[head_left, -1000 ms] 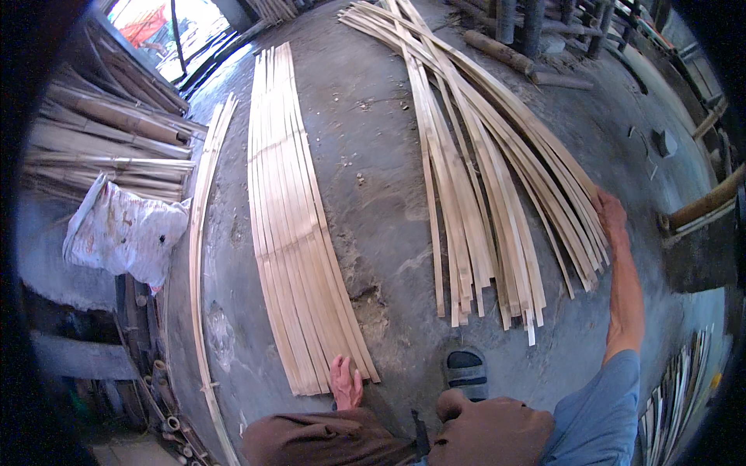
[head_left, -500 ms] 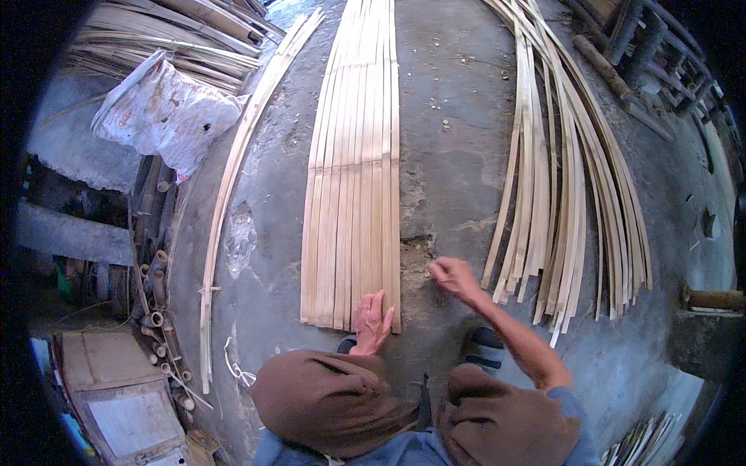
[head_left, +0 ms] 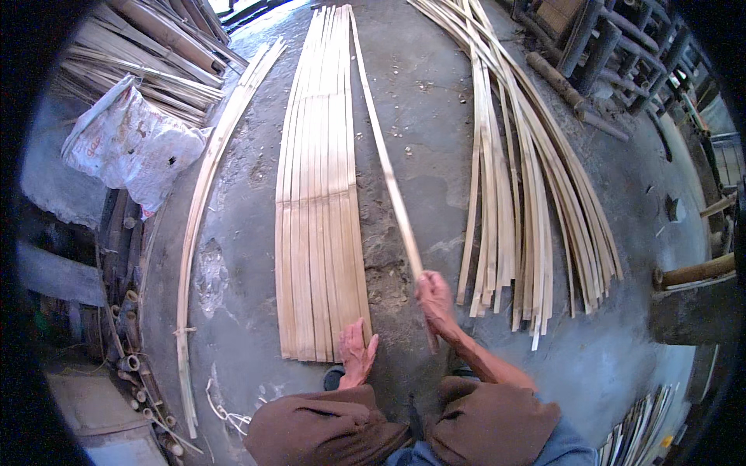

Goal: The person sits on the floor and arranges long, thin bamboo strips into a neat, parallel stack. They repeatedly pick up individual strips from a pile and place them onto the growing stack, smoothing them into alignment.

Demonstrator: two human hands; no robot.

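My right hand [head_left: 437,301] is closed round a single long bamboo strip [head_left: 392,190], which slants up and away to the far end of a row. Its near end sticks out below my fist. To the left lies that row of flat bamboo strips [head_left: 317,264], set edge to edge and running away from me. My left hand [head_left: 357,353] rests with fingers stretched out on the row's near right corner. Bare floor shows between the held strip and the row, except at the far end, where they come close together.
A fanned bundle of loose bamboo strips [head_left: 536,210] lies on the right. A narrow tied bundle [head_left: 194,225] runs along the left. Farther left are a white sack [head_left: 128,144] and bamboo poles [head_left: 132,363]. Brown cloth [head_left: 322,427] covers my knees.
My right hand, a fist over the floor before, now holds a bamboo strip angled out beside the row. The view has shifted, and my left hand stays at the row's near corner.
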